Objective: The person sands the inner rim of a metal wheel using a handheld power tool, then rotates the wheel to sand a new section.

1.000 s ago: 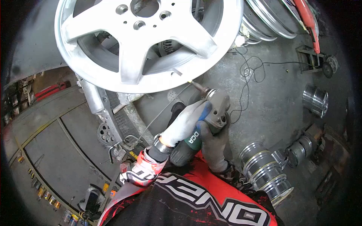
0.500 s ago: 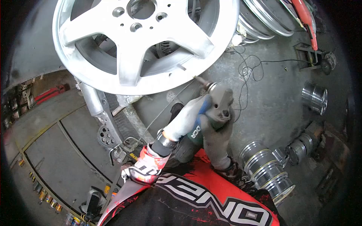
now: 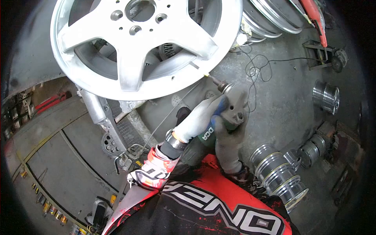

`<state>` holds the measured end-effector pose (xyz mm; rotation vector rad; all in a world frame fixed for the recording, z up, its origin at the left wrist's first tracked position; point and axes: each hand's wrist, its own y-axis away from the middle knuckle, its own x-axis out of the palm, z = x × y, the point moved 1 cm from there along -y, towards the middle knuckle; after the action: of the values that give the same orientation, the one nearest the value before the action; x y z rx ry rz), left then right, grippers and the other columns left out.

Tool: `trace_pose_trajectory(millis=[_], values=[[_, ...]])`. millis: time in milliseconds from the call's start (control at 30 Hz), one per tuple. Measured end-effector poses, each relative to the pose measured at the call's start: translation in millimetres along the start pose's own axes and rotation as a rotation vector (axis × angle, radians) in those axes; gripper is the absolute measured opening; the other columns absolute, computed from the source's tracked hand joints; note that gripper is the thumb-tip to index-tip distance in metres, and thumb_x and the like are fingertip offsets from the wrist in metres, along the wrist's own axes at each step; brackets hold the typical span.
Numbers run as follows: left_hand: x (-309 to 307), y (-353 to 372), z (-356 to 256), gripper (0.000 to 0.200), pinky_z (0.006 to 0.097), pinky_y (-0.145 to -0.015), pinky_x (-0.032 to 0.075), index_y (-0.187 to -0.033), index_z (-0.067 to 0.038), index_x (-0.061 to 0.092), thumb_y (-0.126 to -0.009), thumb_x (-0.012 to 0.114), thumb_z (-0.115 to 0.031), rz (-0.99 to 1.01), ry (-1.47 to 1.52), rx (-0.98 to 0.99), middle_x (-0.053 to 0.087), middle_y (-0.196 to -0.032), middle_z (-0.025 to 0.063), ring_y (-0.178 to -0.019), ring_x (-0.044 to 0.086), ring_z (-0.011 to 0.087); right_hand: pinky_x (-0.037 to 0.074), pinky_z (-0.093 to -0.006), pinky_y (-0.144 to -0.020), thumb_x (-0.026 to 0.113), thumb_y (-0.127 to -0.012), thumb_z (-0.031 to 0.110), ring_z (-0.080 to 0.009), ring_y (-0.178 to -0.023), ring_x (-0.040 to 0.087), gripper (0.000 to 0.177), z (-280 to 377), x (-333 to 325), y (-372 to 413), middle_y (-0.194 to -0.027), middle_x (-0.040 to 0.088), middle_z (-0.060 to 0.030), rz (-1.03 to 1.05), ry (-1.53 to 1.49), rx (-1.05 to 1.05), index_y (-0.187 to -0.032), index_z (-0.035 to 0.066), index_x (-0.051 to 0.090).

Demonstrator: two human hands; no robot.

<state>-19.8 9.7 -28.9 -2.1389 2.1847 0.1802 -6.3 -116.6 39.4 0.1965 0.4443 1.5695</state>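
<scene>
A large white-silver five-spoke wheel (image 3: 131,64) stands in front of me, face up toward the camera. Both gloved hands are wrapped round a green DCA-marked grinder (image 3: 236,102) with a grey head. My left hand (image 3: 199,118), in a white and blue glove, closes over its body from the left. In a grey glove, my right hand (image 3: 231,144) grips it from the right and below. A thin shaft (image 3: 214,80) runs from the grinder's head to the wheel's lower right lip, its blurred tip overlapping the rim there.
Several polished rims (image 3: 278,170) lie stacked on the floor at lower right, and another rim (image 3: 326,96) lies beyond. More rims (image 3: 270,17) lean at top right near a red tool (image 3: 313,15). A black cable (image 3: 270,60) loops across the floor. A metal stand (image 3: 94,103) is below the wheel.
The wheel has shifted slightly left and up in the view. Both hands and the grinder sit a little further right, and the shaft's tip is slightly higher along the rim's lip.
</scene>
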Motion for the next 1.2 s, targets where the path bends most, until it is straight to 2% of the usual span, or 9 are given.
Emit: trace_pose_trajectory(millis=[133,167,300,467,767,867,1000,1067,1200], values=[[-13,15,-21,0.037,0.0407,-0.102,0.048,-0.134,0.005,0.056,-0.106,0.049,-0.019,-0.076,0.088,0.023,0.063,-0.126,0.0253,-0.113,0.062,0.0421,0.052,-0.0341,-0.098,0.085,-0.082,0.011,-0.0198,-0.115,0.061,0.073,-10,7,12,-0.126,0.060,-0.0124,0.024,-0.127,0.006,-0.141,-0.003,0.044],[-15,14,-38,0.033,0.0387,-0.096,0.048,-0.127,0.005,0.058,-0.109,0.045,-0.019,-0.035,0.280,-0.236,0.064,-0.119,0.0221,-0.105,0.063,0.0385,0.051,-0.0338,-0.098,0.084,-0.082,0.011,-0.0195,-0.115,0.061,0.073,-11,6,12,-0.126,0.060,-0.0122,0.084,-0.180,0.059,-0.142,-0.003,0.044],[-8,2,-34,0.031,0.0374,-0.092,0.048,-0.124,0.004,0.059,-0.107,0.046,-0.018,-0.013,0.182,-0.254,0.064,-0.116,0.0206,-0.100,0.062,0.0366,0.052,-0.0328,-0.096,0.083,-0.084,0.009,-0.0173,-0.112,0.061,0.067,-5,-2,6,-0.124,0.061,-0.0107,0.078,-0.149,0.097,-0.139,-0.002,0.048],[11,-17,-5,0.039,0.0418,-0.099,0.048,-0.135,0.004,0.054,-0.103,0.049,-0.017,-0.006,-0.128,0.134,0.063,-0.124,0.0252,-0.112,0.061,0.0429,0.053,-0.0319,-0.091,0.083,-0.083,0.009,-0.0166,-0.108,0.061,0.062,-7,-10,-4,-0.120,0.061,-0.0088,-0.016,-0.195,0.085,-0.135,-0.001,0.049],[-2,-12,-22,0.043,0.0457,-0.100,0.049,-0.137,0.004,0.054,-0.098,0.052,-0.013,0.089,0.052,-0.041,0.059,-0.132,0.0286,-0.117,0.060,0.0455,0.052,-0.0331,-0.097,0.083,-0.081,0.007,-0.0184,-0.117,0.060,0.073,-12,-11,2,-0.131,0.059,-0.0117,0.013,-0.135,0.090,-0.142,-0.002,0.046],[7,-19,-17,0.042,0.0458,-0.098,0.050,-0.137,0.004,0.054,-0.098,0.051,-0.013,0.042,-0.113,0.102,0.060,-0.130,0.0286,-0.114,0.060,0.0464,0.051,-0.0332,-0.099,0.083,-0.081,0.006,-0.0181,-0.119,0.059,0.076,-7,-14,-4,-0.131,0.059,-0.0113,0.014,-0.176,0.128,-0.146,-0.002,0.043],[2,-7,-18,0.043,0.0452,-0.100,0.049,-0.139,0.003,0.053,-0.098,0.051,-0.012,0.022,-0.119,0.124,0.060,-0.133,0.0275,-0.116,0.060,0.0462,0.052,-0.0322,-0.098,0.081,-0.083,0.005,-0.0186,-0.118,0.060,0.076,-4,-11,0,-0.132,0.058,-0.0121,0.039,-0.234,0.093,-0.148,-0.001,0.041],[1,-9,-19,0.045,0.0459,-0.100,0.049,-0.140,0.002,0.052,-0.098,0.051,-0.012,0.120,-0.014,-0.030,0.060,-0.132,0.0274,-0.117,0.060,0.0457,0.052,-0.0317,-0.098,0.081,-0.083,0.005,-0.0188,-0.118,0.060,0.077,-4,-12,-3,-0.132,0.058,-0.0124,0.111,-0.270,0.112,-0.148,-0.001,0.040],[6,-13,-18,0.043,0.0463,-0.099,0.049,-0.139,0.002,0.053,-0.099,0.050,-0.014,0.047,-0.187,0.088,0.061,-0.129,0.0279,-0.117,0.060,0.0457,0.050,-0.0339,-0.102,0.079,-0.086,0.009,-0.0195,-0.119,0.058,0.075,-8,-14,-3,-0.134,0.056,-0.0115,0.044,-0.198,0.090,-0.149,0.001,0.039]])
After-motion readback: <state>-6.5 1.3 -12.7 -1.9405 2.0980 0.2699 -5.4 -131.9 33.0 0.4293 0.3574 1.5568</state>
